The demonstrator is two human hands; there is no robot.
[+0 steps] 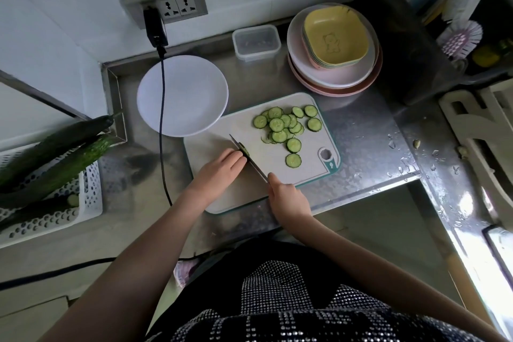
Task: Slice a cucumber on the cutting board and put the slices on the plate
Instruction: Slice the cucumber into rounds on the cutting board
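on the cutting board [222, 197], the left hand [219, 166] is pinning the last cucumber stub [244, 150] while the right hand [286, 194] is gripping the knife [249, 158], slicing; next, probably moving the slices [286, 128] onto the bare plate [181, 96].

You have one wide-angle view only, from your head, looking steeply down and forward at the steel counter [361, 147], close above the cutting board [222, 197]; the edges bend.
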